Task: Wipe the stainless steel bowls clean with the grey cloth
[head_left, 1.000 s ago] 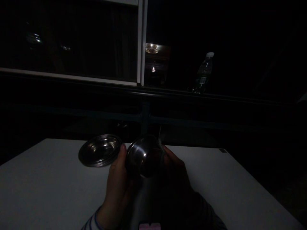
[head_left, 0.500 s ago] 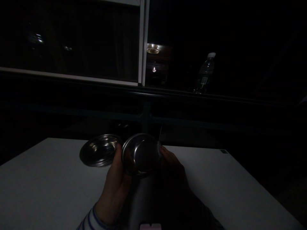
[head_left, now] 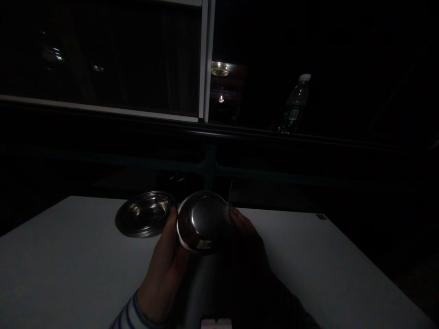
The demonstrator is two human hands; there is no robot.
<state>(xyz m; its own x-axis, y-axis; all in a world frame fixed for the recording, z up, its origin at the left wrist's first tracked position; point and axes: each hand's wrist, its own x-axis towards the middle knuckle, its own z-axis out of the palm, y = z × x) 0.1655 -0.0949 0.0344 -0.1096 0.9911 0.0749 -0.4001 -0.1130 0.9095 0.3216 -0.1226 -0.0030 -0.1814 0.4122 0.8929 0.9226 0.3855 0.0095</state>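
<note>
The scene is very dark. Both my hands hold a small steel bowl (head_left: 201, 221) above the white table (head_left: 68, 265), its hollow turned toward me. My left hand (head_left: 164, 269) grips its left rim with the thumb up along the edge. My right hand (head_left: 248, 244) is in shadow and clasps the bowl's right side; a thin stick-like thing (head_left: 229, 192) rises from its fingers, too dim to name. A second steel dish (head_left: 146, 214) lies flat on the table just left of the bowl, untouched.
A dark window with a white frame (head_left: 205, 59) fills the back. A plastic water bottle (head_left: 295, 104) stands on the ledge at the right. A small pale object (head_left: 215, 324) shows at the bottom edge. The table's far edge runs behind the dishes.
The bowl has been turned in my hands: a second ago its outside showed, now its hollow faces me. Hands stayed in place.
</note>
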